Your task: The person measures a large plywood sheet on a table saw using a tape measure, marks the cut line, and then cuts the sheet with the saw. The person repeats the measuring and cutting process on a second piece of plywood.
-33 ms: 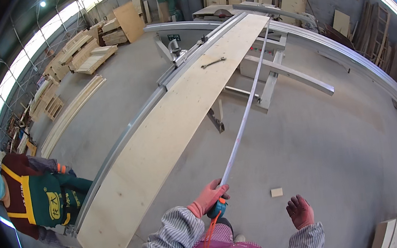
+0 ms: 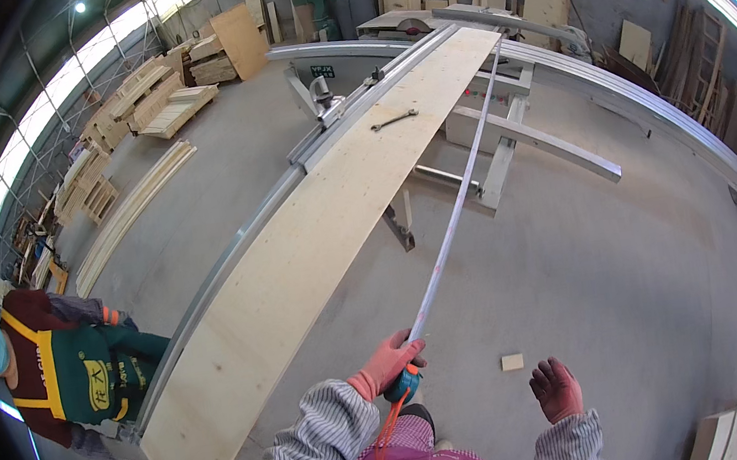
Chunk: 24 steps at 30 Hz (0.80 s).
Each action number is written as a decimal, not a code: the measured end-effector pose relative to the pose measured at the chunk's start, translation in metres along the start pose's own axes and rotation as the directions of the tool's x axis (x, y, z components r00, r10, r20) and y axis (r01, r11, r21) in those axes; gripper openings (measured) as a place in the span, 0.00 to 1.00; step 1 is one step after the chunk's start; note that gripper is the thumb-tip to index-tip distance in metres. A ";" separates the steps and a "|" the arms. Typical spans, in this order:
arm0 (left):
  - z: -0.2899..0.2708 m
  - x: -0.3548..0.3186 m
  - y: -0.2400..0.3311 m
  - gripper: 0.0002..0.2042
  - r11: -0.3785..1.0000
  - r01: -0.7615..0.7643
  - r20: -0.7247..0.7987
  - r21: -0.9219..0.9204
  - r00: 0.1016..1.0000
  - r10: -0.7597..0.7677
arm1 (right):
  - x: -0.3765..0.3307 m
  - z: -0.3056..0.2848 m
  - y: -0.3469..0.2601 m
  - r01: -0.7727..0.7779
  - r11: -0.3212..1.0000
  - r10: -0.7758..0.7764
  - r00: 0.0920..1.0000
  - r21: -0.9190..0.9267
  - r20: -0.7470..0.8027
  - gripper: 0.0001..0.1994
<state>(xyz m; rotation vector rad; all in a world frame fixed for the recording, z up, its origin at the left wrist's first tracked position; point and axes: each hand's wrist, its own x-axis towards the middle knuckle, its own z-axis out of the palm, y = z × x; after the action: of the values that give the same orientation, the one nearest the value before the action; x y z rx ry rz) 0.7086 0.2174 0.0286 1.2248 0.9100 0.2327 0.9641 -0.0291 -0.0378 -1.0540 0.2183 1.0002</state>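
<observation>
Long pale plywood board (image 2: 315,246) lying on the metal saw table (image 2: 552,148), running from lower left, beside a co-worker in a green apron (image 2: 83,380), up to the far right end. Stretched tape blade (image 2: 454,215) running nearly parallel to the board's right edge, up and away from the fingers toward the board's far end. Spanner (image 2: 394,120) resting on the board near that end. Left hand (image 2: 389,363), gloved, fingers closed around the blue tape measure case (image 2: 403,385), orange strap hanging below; clearly the nearer hand to the tape. Right hand (image 2: 555,388), gloved, fingers loosely spread, holding nothing, well apart from the tape. Small wood offcut (image 2: 513,362) on the concrete floor between the hands.
</observation>
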 end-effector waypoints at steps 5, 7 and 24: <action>0.009 0.147 0.058 0.25 0.998 -0.040 -0.011 -0.053 0.999 0.040 | 0.113 0.105 -0.076 0.039 0.992 -0.026 0.994 -0.120 0.108 0.24; 0.008 0.209 0.086 0.24 0.999 -0.047 -0.009 -0.016 0.999 0.046 | 0.164 0.146 -0.108 0.035 0.982 -0.011 0.992 -0.186 0.129 0.21; 0.015 0.565 0.238 0.25 0.962 0.016 -0.106 0.272 0.994 0.014 | 0.566 0.361 -0.294 -0.004 0.876 0.084 0.986 -0.483 0.144 0.24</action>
<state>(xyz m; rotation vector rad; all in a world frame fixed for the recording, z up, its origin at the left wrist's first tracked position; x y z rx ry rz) 1.1530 0.6362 -0.0287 1.4775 1.0611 0.1770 1.4053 0.5547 0.0004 -1.4153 -0.1532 1.2102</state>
